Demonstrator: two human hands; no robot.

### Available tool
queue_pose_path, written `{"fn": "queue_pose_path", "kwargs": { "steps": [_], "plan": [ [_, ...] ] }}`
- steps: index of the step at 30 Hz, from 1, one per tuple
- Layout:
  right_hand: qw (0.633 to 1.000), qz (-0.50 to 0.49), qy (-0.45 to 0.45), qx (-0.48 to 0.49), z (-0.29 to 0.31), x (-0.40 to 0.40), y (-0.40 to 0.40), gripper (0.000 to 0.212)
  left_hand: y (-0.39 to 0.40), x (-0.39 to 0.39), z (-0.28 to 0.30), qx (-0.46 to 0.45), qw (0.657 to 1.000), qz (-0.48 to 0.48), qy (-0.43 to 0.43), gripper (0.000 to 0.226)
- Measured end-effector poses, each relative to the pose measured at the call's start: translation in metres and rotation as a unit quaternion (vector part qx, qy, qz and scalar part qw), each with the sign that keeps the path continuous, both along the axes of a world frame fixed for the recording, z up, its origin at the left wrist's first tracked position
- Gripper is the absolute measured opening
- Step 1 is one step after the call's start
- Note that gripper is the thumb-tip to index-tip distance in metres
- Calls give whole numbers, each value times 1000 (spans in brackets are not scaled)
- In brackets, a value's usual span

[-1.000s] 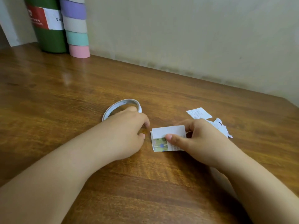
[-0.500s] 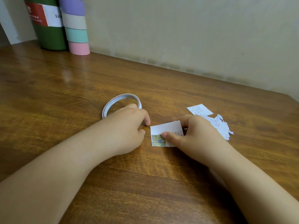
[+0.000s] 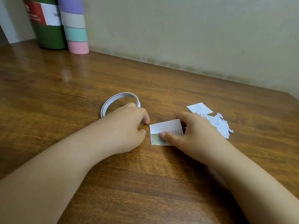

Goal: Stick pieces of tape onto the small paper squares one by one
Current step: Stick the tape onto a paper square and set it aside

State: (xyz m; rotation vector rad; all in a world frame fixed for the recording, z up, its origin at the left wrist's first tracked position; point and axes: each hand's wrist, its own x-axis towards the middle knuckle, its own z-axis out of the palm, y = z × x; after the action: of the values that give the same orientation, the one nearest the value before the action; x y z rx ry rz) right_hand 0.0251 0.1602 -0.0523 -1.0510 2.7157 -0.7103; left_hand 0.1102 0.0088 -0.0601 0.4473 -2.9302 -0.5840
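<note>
The paper square (image 3: 165, 129) lies flat on the desk (image 3: 145, 183) near its middle, pinned by the right hand (image 3: 192, 133), whose thumb presses its lower edge while curled fingers hold its far right corner. It looks thin, light and floppy, likely to slide or curl on the smooth wood, so holding it at an edge and corner seems wise, leaving the blank upper part free for tape. The left hand (image 3: 127, 126), just at nine o'clock of the square, has its fingers curled with thumb and forefinger close together; whether they pinch a piece of tape I cannot tell. The tape roll (image 3: 113, 101) lies at eleven o'clock, partly under that hand. More paper squares and scraps (image 3: 216, 122) sit at two o'clock, just beside the right hand. A green can (image 3: 48, 33) and stacked coloured rolls (image 3: 75, 26) stand far off at eleven o'clock, out of the way.
</note>
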Motion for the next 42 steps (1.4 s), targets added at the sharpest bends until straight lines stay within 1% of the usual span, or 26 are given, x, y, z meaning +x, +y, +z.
{"fn": "queue_pose_path", "kwargs": {
  "steps": [3, 8, 16, 24, 26, 30, 32, 35, 38, 42],
  "plan": [
    [1000, -4, 8, 13, 1, 1, 0, 21, 0, 0, 0, 1, 1000, -1, -2, 22],
    [999, -2, 21, 31, 1, 1, 0, 28, 0, 0, 0, -1, 1000, 0, -4, 23],
    [999, 6, 22, 34, 2, 1, -1, 28, 1, 1, 1, -4, 1000, 0, -3, 23],
    [998, 2, 43, 36, -1, 2, -2, 27, 1, 0, 1, 5, 1000, 6, 3, 22],
    [998, 4, 47, 35, -1, 1, -2, 26, 3, 0, 1, 9, 1000, 9, 2, 25],
    [998, 5, 52, 32, -2, 2, -3, 28, 6, 2, 2, -3, 1000, 2, -15, 41],
    [999, 5, 45, 24, -2, 1, -2, 28, 7, 2, 2, -8, 1000, 4, -21, 44],
    [1000, -4, 13, -2, 1, -3, 4, 21, 8, 2, 2, -3, 1000, 7, -20, 44],
    [1000, -27, -14, -9, 6, -8, 11, 23, 7, 2, 2, 1, 1000, 7, -21, 43],
    [998, -40, -30, -27, 10, -12, 18, 22, 8, 2, 3, 4, 1000, -2, -22, 37]
  ]
}}
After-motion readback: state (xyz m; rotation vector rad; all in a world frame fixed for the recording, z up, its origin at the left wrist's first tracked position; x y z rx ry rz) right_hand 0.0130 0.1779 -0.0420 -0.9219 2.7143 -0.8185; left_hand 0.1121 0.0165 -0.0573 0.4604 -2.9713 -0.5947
